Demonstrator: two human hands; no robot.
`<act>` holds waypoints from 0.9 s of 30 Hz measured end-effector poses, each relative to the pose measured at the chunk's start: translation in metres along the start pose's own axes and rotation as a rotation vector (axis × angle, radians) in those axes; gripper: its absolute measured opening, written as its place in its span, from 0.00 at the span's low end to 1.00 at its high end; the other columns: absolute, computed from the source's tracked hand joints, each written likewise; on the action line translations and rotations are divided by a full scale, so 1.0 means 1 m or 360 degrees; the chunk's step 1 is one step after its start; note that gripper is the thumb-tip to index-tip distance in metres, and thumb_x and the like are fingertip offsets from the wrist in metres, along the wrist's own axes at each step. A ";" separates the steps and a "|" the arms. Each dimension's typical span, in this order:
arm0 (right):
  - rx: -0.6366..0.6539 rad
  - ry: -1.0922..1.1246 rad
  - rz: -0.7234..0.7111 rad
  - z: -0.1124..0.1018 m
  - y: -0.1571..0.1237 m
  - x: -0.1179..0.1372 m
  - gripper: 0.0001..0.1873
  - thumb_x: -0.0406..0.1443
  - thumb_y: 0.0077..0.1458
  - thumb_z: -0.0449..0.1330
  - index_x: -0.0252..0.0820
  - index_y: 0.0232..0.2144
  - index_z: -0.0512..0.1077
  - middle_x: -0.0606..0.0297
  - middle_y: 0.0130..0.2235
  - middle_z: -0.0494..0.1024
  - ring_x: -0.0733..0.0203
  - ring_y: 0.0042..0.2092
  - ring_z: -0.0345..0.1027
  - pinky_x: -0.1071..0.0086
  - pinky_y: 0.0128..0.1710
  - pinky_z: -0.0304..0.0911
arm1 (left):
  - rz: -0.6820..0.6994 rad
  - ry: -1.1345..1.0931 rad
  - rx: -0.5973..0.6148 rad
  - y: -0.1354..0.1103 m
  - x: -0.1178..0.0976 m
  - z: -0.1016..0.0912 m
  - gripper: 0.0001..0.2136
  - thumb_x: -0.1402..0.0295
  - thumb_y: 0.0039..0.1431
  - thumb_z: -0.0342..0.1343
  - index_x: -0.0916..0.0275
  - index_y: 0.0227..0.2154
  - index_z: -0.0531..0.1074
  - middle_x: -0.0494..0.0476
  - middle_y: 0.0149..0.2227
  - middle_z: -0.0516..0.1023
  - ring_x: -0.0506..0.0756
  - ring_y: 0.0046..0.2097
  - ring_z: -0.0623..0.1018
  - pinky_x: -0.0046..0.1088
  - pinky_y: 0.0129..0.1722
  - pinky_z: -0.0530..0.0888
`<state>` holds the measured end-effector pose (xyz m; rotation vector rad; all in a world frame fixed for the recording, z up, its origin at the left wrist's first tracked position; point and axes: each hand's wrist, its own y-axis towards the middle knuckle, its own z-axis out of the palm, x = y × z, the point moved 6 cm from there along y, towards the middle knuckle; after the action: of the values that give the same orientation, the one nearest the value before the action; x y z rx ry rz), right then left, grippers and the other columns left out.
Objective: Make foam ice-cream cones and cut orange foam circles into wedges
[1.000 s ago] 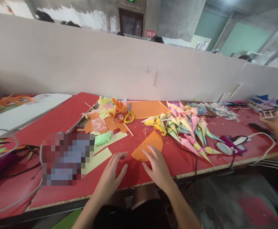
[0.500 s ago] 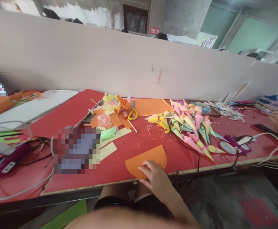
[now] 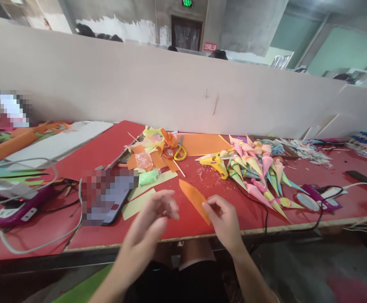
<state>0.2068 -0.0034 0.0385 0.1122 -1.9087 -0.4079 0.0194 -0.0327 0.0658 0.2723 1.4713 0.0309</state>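
- One thin, pointed orange paper piece (image 3: 195, 202) is pinched at its near-right side between thumb and fingers of the right hand (image 3: 223, 216), above the worktop (image 3: 186, 229) near its front edge; contact with the surface cannot be told.
- Long axis: slanting from a tip towards the back edge, on the left, to an end nearer the front edge, on the right.
- Left hand (image 3: 153, 219): fingers loosely curled, thumb spread apart, no held object visible. It is left of the paper piece, near but not touching; right hand is the nearer, already in contact.
- Beyond, towards the back edge: yellow plastic glue gun (image 3: 214, 164), and left of it yellow-handled metal scissors (image 3: 180, 154).
- Right of the glue gun: heap of pastel paper cones (image 3: 254, 166).
- Towards the left end: dark flat phone (image 3: 120, 195), partly pixelated.
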 end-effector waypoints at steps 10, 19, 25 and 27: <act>0.0448 0.0460 -0.0338 0.027 -0.001 0.043 0.07 0.39 0.51 0.57 0.43 0.33 0.67 0.63 0.38 0.65 0.60 0.42 0.63 0.65 0.45 0.60 | -0.0273 0.0120 0.0004 0.040 0.035 0.024 0.24 0.48 0.41 0.59 0.61 0.37 0.70 0.59 0.43 0.76 0.61 0.47 0.74 0.32 0.45 0.72; 0.0537 0.0642 -0.0057 0.036 0.001 0.027 0.19 0.36 0.44 0.63 0.44 0.38 0.61 0.66 0.38 0.64 0.63 0.39 0.62 0.67 0.41 0.62 | -0.0154 0.0188 0.0013 0.047 0.049 0.012 0.29 0.42 0.38 0.56 0.63 0.33 0.75 0.61 0.37 0.79 0.61 0.39 0.77 0.33 0.38 0.74; 0.0534 0.0546 -0.0075 0.026 0.005 0.030 0.11 0.31 0.47 0.56 0.42 0.36 0.63 0.67 0.35 0.68 0.64 0.37 0.64 0.70 0.39 0.61 | -0.0047 0.0424 0.0290 0.053 0.037 0.027 0.20 0.49 0.53 0.48 0.63 0.24 0.72 0.54 0.25 0.75 0.52 0.29 0.72 0.25 0.32 0.71; 0.0447 0.0385 -0.0058 0.012 0.009 0.028 0.01 0.33 0.50 0.53 0.41 0.28 0.63 0.70 0.27 0.65 0.67 0.31 0.61 0.73 0.33 0.59 | -0.0050 0.0449 0.0295 0.055 0.031 0.026 0.19 0.51 0.53 0.48 0.63 0.21 0.69 0.51 0.22 0.71 0.50 0.27 0.69 0.23 0.28 0.69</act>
<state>0.1862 0.0007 0.0626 0.3660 -1.7163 -0.1398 0.0564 0.0225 0.0484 0.4076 1.7621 -0.0963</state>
